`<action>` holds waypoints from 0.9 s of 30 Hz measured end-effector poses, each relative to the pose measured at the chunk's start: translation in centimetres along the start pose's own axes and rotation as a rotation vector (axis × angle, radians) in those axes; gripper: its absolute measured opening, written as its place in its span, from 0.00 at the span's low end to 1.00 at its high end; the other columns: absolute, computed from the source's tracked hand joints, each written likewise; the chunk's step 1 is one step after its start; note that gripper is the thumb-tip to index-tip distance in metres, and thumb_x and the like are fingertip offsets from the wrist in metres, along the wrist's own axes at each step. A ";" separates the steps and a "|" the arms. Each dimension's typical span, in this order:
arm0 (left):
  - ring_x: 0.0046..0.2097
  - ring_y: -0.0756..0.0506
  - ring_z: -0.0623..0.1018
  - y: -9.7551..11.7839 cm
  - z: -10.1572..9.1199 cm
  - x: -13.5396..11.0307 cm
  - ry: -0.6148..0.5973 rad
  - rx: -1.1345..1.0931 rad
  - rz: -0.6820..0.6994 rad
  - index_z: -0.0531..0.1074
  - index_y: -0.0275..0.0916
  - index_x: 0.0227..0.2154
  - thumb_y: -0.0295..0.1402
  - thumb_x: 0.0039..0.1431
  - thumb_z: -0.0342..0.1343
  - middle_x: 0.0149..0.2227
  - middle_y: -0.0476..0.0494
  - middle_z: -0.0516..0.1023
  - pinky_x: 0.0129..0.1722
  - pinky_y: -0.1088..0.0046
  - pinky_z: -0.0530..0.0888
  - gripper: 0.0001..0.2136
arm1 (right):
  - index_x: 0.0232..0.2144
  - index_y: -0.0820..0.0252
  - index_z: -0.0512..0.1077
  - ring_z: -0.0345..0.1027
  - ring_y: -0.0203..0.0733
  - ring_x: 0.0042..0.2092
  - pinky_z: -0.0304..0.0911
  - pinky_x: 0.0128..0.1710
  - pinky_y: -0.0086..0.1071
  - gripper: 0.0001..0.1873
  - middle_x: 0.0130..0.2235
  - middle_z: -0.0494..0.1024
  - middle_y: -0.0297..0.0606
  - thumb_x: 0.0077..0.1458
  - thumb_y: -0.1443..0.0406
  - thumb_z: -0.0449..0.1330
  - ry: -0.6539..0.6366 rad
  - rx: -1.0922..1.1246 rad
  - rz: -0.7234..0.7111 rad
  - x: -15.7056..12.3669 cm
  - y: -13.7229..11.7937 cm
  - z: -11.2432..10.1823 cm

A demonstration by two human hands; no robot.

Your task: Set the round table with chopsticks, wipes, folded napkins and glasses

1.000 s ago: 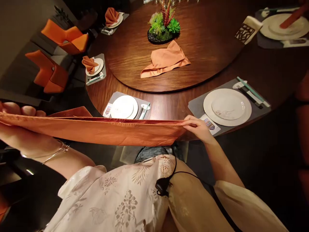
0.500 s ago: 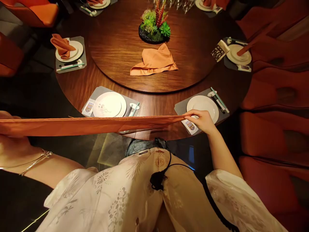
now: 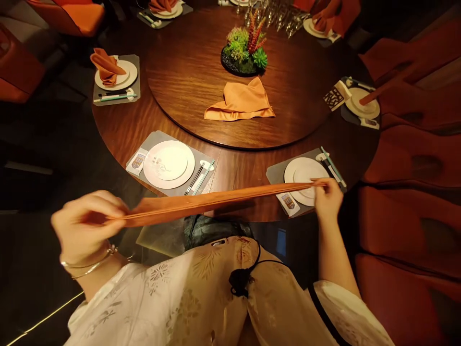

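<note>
An orange cloth napkin, folded into a long narrow strip, is stretched between my two hands in front of the table's near edge. My left hand pinches its left end, out beyond the table edge. At the other end, my right hand grips the napkin above the right place setting. The strip crosses in front of the plates on the right. Stacked plates lie on a grey placemat to the left, with chopsticks beside them.
A second orange napkin lies loosely folded on the round turntable, near a succulent planter. Wine glasses stand at the back. A folded napkin rests on the far-left plates. Orange chairs line the right side.
My left hand has moved right and inward, so the strip's left end now shows. My right hand has shifted right and slightly down in view. The view has tilted a little.
</note>
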State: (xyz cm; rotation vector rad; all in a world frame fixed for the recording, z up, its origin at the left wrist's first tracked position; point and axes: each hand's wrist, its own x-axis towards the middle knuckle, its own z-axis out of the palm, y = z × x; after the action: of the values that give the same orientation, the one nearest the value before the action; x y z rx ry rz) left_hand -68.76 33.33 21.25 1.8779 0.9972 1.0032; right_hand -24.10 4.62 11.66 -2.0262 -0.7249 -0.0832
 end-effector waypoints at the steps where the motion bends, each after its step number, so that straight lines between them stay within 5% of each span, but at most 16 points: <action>1: 0.21 0.49 0.69 0.1 1.0 -0.6 -0.132 -0.029 -0.052 0.72 0.48 0.15 0.43 0.36 0.69 0.17 0.56 0.71 0.20 0.72 0.66 0.12 | 0.24 0.54 0.65 0.72 0.48 0.35 0.66 0.42 0.46 0.01 0.27 0.73 0.36 0.46 0.65 0.54 0.146 0.033 -0.023 1.3 -0.2 -0.7; 4: 0.26 0.48 0.74 -0.9 5.1 -2.9 -0.444 -0.094 -0.368 0.77 0.45 0.22 0.35 0.42 0.66 0.24 0.53 0.77 0.27 0.73 0.72 0.04 | 0.23 0.51 0.60 0.70 0.46 0.30 0.65 0.35 0.45 0.06 0.25 0.68 0.36 0.49 0.67 0.52 0.417 0.022 -0.202 7.6 -2.2 -2.2; 7: 0.31 0.47 0.76 -3.6 11.0 -6.7 -0.444 -0.199 -0.671 0.79 0.39 0.29 0.39 0.42 0.65 0.29 0.47 0.79 0.32 0.73 0.74 0.11 | 0.25 0.52 0.64 0.70 0.47 0.39 0.63 0.43 0.46 0.10 0.32 0.72 0.42 0.54 0.70 0.50 0.309 -0.223 -0.394 16.5 -4.8 0.5; 10: 0.28 0.48 0.74 -6.9 18.6 -11.3 -0.368 -0.413 -0.904 0.76 0.37 0.27 0.45 0.41 0.66 0.24 0.48 0.75 0.29 0.73 0.74 0.16 | 0.26 0.58 0.69 0.68 0.46 0.47 0.56 0.53 0.46 0.12 0.36 0.75 0.44 0.54 0.76 0.51 -0.022 -0.373 -0.422 24.6 -6.1 10.1; 13: 0.29 0.48 0.75 -9.9 27.0 -14.6 -0.235 -0.590 -1.091 0.72 0.37 0.29 0.47 0.43 0.66 0.27 0.48 0.75 0.27 0.75 0.74 0.19 | 0.32 0.67 0.73 0.61 0.45 0.55 0.43 0.62 0.48 0.09 0.42 0.75 0.50 0.56 0.73 0.53 -0.375 -0.355 -0.368 26.4 -5.9 23.2; 16: 0.30 0.50 0.77 -12.5 33.5 -15.7 -0.184 -0.532 -1.227 0.68 0.36 0.28 0.41 0.50 0.64 0.28 0.48 0.76 0.26 0.78 0.72 0.14 | 0.49 0.75 0.68 0.55 0.53 0.60 0.36 0.62 0.62 0.19 0.56 0.67 0.63 0.54 0.75 0.54 -0.539 -0.369 -0.340 19.6 -4.6 31.4; 18: 0.29 0.51 0.78 -13.8 36.0 -15.6 -0.194 -0.406 -1.250 0.67 0.36 0.29 0.35 0.54 0.61 0.28 0.49 0.76 0.25 0.80 0.70 0.09 | 0.55 0.77 0.63 0.53 0.56 0.61 0.38 0.62 0.62 0.24 0.59 0.62 0.66 0.56 0.74 0.52 -0.867 -0.475 -0.552 12.2 -3.2 31.5; 20: 0.28 0.51 0.77 -14.7 37.2 -15.2 -0.220 -0.260 -1.163 0.68 0.37 0.35 0.30 0.55 0.58 0.27 0.50 0.75 0.25 0.80 0.70 0.06 | 0.49 0.68 0.70 0.59 0.51 0.57 0.43 0.63 0.51 0.18 0.55 0.70 0.55 0.57 0.69 0.55 -1.039 -0.442 -0.659 4.6 -1.0 28.2; 23: 0.27 0.52 0.75 -14.9 37.3 -14.8 -0.246 -0.118 -0.972 0.67 0.39 0.50 0.24 0.54 0.56 0.26 0.54 0.73 0.31 0.77 0.72 0.20 | 0.48 0.62 0.72 0.65 0.49 0.51 0.52 0.59 0.46 0.17 0.47 0.75 0.47 0.60 0.59 0.55 -1.284 -0.389 -0.705 -4.7 3.7 21.1; 27: 0.33 0.50 0.75 -14.2 36.1 -14.4 -0.400 0.016 -0.711 0.76 0.40 0.42 0.26 0.56 0.52 0.29 0.51 0.75 0.40 0.74 0.72 0.12 | 0.54 0.64 0.67 0.60 0.53 0.58 0.54 0.58 0.46 0.24 0.55 0.70 0.50 0.56 0.62 0.58 -1.123 -0.433 -0.520 -10.5 10.8 15.9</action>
State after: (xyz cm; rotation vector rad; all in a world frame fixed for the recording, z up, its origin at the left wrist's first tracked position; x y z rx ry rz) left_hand -46.31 16.96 -9.41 1.4636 1.2790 0.1933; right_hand -30.61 8.56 -8.86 -2.1318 -2.0635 0.7057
